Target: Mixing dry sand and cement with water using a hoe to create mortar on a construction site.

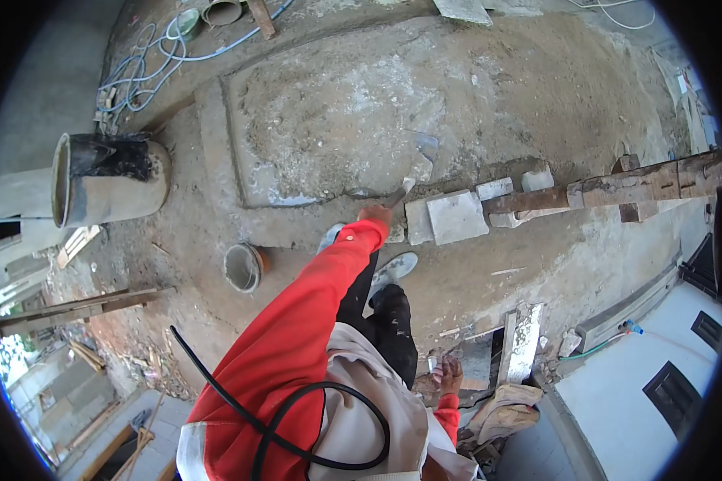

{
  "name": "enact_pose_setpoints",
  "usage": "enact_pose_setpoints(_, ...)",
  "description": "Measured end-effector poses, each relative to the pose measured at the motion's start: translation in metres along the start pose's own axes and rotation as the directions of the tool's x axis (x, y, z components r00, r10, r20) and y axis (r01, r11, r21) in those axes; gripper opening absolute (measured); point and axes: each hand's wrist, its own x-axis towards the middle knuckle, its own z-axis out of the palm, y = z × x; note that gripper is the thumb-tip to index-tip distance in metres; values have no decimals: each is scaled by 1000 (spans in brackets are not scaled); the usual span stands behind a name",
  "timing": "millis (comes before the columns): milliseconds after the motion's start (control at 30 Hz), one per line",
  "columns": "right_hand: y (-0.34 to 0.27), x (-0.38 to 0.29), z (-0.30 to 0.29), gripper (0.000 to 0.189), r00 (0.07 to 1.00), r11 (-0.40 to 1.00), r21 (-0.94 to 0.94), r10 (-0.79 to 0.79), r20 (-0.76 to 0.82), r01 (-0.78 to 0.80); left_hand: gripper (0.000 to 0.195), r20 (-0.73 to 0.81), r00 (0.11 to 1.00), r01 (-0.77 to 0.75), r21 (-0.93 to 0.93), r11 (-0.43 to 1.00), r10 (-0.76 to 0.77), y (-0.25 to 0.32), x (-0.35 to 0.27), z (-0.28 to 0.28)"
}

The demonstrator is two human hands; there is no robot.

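My left hand (375,214), in a red sleeve, reaches forward and grips the handle of a trowel (402,191). The trowel's grey blade (427,146) rests at the near edge of a broad bed of wet sandy mortar (349,114). Just right of that hand, pale flat blocks (457,216) lie along the bed's edge. Low at my right side is my right hand (450,376), its fingers bent. A small pale thing (432,364) shows beside the fingers; whether they hold it is unclear.
A bucket (242,267) stands left of my feet, with a large drum (111,180) lying farther left. Coiled hose (138,75) lies at the far left. A long timber beam (632,180) extends rightward from the blocks. Sacks (505,409) lie behind my right hand.
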Motion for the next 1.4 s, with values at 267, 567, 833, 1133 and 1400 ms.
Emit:
enact_pose_setpoints(267, -50, 49, 23, 36, 966, 947, -221, -197, 169, 232, 46, 74, 995, -49, -222, 974, 67, -16, 22, -2)
enact_pose_setpoints(567, -149, -6, 241, 38, 813, 895, -31, -388, 435, 444, 54, 301, 924, -3, -611, 792, 236, -168, -6, -92)
enact_pose_setpoints(833, -95, -18, 281, 33, 749, 673, -401, -361, 556, 622, 52, 399, 916, 397, -917, 40, 43, -348, -64, 55)
enact_pose_setpoints(1133, -114, 8, 235, 34, 833, 677, -513, -296, 467, 528, 45, 28, 969, 236, -399, 886, -245, -235, -79, 53)
enact_pose_setpoints(1400, -148, 24, 257, 40, 837, 766, -401, -315, 446, 502, 26, -164, 945, 235, -261, 936, -283, -192, -92, 80)
